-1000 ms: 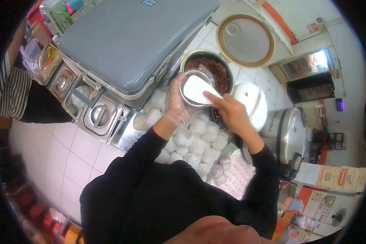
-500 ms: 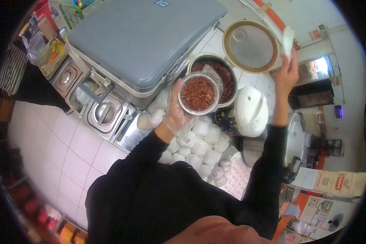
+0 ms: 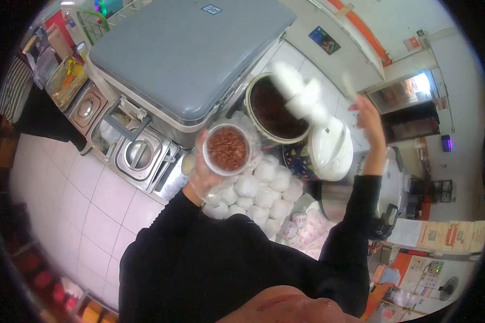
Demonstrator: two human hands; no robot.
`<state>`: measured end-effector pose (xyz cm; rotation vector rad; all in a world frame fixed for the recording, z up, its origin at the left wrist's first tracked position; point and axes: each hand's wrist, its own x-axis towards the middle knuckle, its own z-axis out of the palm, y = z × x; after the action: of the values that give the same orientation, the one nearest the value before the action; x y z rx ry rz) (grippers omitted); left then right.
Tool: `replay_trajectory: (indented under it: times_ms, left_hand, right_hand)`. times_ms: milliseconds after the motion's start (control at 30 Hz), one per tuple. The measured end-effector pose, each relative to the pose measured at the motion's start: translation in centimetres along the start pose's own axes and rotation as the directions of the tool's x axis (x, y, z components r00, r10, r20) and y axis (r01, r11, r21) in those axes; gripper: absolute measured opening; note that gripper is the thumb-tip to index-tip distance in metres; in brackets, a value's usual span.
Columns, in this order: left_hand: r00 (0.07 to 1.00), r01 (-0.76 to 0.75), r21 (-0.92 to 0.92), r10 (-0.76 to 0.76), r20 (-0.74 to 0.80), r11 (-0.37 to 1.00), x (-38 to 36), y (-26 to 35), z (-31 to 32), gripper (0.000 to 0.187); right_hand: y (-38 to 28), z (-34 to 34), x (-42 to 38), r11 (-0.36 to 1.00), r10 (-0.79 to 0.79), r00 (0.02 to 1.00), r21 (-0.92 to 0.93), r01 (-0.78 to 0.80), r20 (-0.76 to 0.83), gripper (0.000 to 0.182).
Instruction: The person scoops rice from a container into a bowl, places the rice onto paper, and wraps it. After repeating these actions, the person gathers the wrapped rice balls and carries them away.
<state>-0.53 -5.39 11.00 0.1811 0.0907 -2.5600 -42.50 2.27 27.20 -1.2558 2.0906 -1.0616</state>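
My left hand [image 3: 199, 172], in a clear plastic glove, grips a round plastic bowl [image 3: 244, 166] from its left side. Reddish-brown rice [image 3: 227, 147] fills the bowl. To the right stands an open rice cooker pot [image 3: 249, 110] with dark rice inside. Above its right part is a white blurred shape [image 3: 302, 94], seemingly the cooker's lid in motion. My right hand [image 3: 369, 121] is raised further right, its fingers smeared. A pale blurred rice paddle [image 3: 349, 85] sticks up from those fingers.
Several white wrapped balls [image 3: 264, 196] are heaped below the bowl. A closed white-lidded rice cooker [image 3: 331, 148] stands to the right, beside a large metal pot [image 3: 337, 196]. A big grey cooler box [image 3: 188, 59] and lidded steel pans [image 3: 137, 154] lie to the left.
My left hand has brought the bowl left and down, away from the cooker. The cooker's lid has swung from standing open toward the pot. My right hand has shifted left and lower.
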Motion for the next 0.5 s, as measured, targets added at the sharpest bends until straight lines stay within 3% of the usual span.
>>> replay_trajectory:
  times_ms: [33,67,100,133,167,200,267,333,367,400,467,500]
  left_hand:
    - [1.0,-0.004,-0.05,0.004,-0.007,0.999,-0.2,-0.1,-0.2,0.074]
    - [0.997,0.026,-0.103,-0.018,0.079,0.994,-0.5,-0.2,-0.9,0.08]
    - [0.986,0.062,-0.15,-0.037,0.166,0.987,-0.7,-0.3,-1.9,0.086]
    - [0.966,0.102,-0.193,-0.051,0.252,0.976,-0.9,-0.3,-2.9,0.093]
    - [0.932,0.133,-0.166,-0.066,0.356,0.977,-1.1,-0.3,-3.6,0.105]
    - [0.918,0.135,-0.149,-0.067,0.392,0.98,-1.3,-0.4,-3.5,0.107]
    - [0.886,0.137,-0.115,-0.07,0.459,0.984,-1.7,-0.9,-3.3,0.113]
    - [0.869,0.263,-0.208,-0.138,0.475,0.942,-2.3,-1.5,-2.5,0.111]
    - [0.882,0.283,-0.236,-0.156,0.444,0.93,-2.7,-1.6,-2.1,0.107]
    - [0.895,0.3,-0.265,-0.175,0.41,0.916,-3.1,-1.6,-1.9,0.103]
    - [0.905,0.293,-0.243,-0.186,0.383,0.925,-3.3,-1.8,-3.4,0.102]
    - [0.91,0.28,-0.221,-0.185,0.371,0.934,-3.4,-1.9,-4.0,0.101]
  right_hand:
    - [-0.2,1.9,-1.5,0.998,-0.027,1.0,-0.065,0.026,-0.013,0.031]
    - [1.4,3.2,-2.5,0.991,0.047,0.996,-0.129,-0.036,0.078,0.036]
    - [-0.1,5.8,-4.3,0.941,0.178,0.979,-0.308,-0.14,0.099,0.036]
    - [-0.1,7.7,-5.7,0.896,0.172,0.977,-0.432,-0.102,0.125,0.035]
    - [2.3,9.4,-6.4,0.932,0.023,0.995,-0.363,0.013,0.093,0.035]
    - [4.6,10.9,-6.3,0.897,-0.126,0.99,-0.418,0.142,0.066,0.036]
    - [2.3,13.8,-6.7,0.971,0.02,1.0,-0.24,-0.019,0.002,0.039]
    - [0.1,16.2,-6.5,0.991,0.124,0.991,-0.034,-0.127,-0.058,0.04]
    - [0.5,16.8,-5.5,0.997,0.076,0.993,-0.011,-0.077,-0.095,0.041]
    - [1.3,17.2,-4.9,0.984,-0.112,0.98,-0.154,0.087,-0.166,0.042]
    - [2.8,18.0,-4.6,0.819,-0.482,0.849,-0.456,0.348,-0.218,0.042]
    - [2.3,18.0,-5.5,0.798,-0.537,0.811,-0.45,0.401,-0.23,0.038]
